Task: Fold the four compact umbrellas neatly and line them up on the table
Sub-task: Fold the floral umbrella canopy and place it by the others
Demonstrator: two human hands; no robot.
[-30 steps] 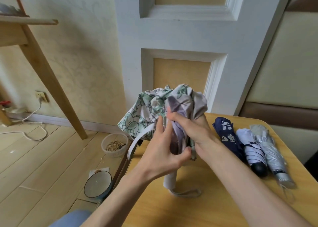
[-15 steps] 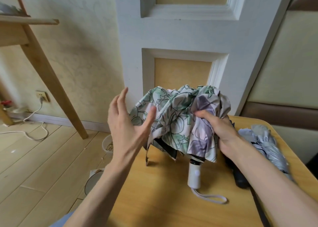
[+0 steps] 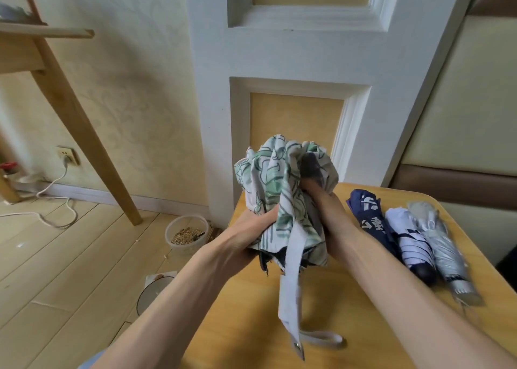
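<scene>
Both hands clasp the one umbrella left to fold: the left hand [image 3: 251,229] curls round the lower left of its bunched canopy, and the right hand [image 3: 327,209] grips the right side with its fingertips sunk in the cloth. They hold it upright over the left part of the yellow wooden table [image 3: 349,326]; whether its lower end touches the wood I cannot tell. This floral umbrella [image 3: 277,178] is white cloth printed with green leaves outlined in dark lines. It is crumpled into a loose ball on top, and a dark lining and rib tips show at the lower hem. To its right, three finished ones lie side by side, angled alike with their sides touching: a navy umbrella [image 3: 369,215] with white lettering, a white umbrella [image 3: 411,240] with dark stripes, and a silver umbrella [image 3: 442,242]. The step in hand looks like gathering and rolling. It would go best if one hand held the ribs tight to the shaft while the other pulled each panel out flat and wound them all the same way, so no cloth balloons at the top. The pale closure strap [image 3: 291,284] hangs straight down the front, free to wrap round last. Below it a thin wrist loop [image 3: 321,339] lies on the table.
</scene>
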